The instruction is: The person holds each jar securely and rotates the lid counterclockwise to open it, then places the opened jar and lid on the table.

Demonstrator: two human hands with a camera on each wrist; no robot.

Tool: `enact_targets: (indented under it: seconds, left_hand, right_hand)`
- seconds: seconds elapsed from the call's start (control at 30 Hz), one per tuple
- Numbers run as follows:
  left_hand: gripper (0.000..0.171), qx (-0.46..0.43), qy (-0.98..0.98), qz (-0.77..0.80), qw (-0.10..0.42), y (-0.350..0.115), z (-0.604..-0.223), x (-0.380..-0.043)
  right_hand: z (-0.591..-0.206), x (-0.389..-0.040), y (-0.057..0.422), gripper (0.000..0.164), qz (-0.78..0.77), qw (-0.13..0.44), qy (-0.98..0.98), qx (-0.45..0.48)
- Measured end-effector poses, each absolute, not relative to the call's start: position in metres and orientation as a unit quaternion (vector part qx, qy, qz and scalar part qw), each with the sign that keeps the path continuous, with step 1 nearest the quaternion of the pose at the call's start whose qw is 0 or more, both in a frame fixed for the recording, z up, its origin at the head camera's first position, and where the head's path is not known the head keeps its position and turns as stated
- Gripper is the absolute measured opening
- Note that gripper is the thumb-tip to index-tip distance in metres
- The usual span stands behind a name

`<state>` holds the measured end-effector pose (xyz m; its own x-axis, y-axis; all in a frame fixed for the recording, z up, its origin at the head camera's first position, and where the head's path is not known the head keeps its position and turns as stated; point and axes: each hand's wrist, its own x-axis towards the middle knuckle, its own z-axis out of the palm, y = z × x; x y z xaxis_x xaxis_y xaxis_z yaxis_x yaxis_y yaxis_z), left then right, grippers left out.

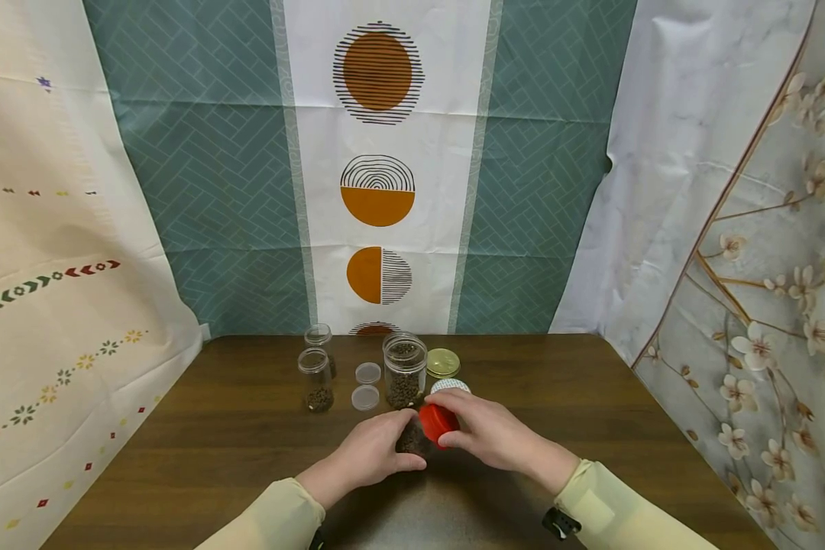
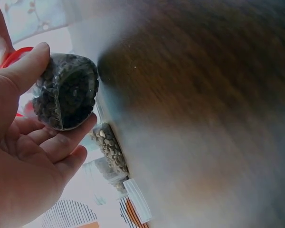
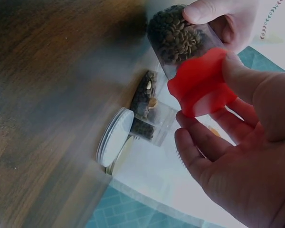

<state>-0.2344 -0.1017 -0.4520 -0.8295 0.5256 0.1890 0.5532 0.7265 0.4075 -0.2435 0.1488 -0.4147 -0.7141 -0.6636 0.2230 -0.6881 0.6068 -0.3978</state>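
My left hand (image 1: 367, 452) grips a clear jar (image 3: 178, 35) part filled with dark, bean-like pieces, fingers and thumb round its body. The jar is tilted, with its base towards me in the left wrist view. A scalloped red lid (image 1: 438, 424) sits at the jar's mouth end. My right hand (image 1: 491, 433) holds the lid by its edge between thumb and fingers. Whether the lid is threaded on or loose I cannot tell. Just behind the hands stands a larger open jar (image 1: 404, 378) with similar dark pieces and a few pale ones.
Two smaller clear jars, a front one (image 1: 315, 380) and a rear one (image 1: 318, 336), stand at the left. Between them and the large jar lie two translucent lids (image 1: 365, 397). Gold lids (image 1: 443, 361) and white patterned lids (image 1: 451, 386) lie at the right on the wooden table (image 1: 247, 420).
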Motion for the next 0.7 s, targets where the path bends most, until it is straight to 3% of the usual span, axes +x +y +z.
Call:
enact_targets:
  seconds: [0.43, 0.7]
  left_hand:
    - [0.059, -0.294, -0.927, -0.230, 0.038, -0.1032, -0.4528, -0.2340]
    - [0.063, -0.287, -0.930, -0.229, 0.033, -0.1022, -0.4524, -0.2327]
  right_hand:
    - [-0.4144, -0.2425, 0.1487, 0.055, 0.247, 0.025, -0.886, 0.391]
    - [-0.4127, -0.2430, 0.1405, 0.055, 0.246, 0.035, -0.922, 0.297]
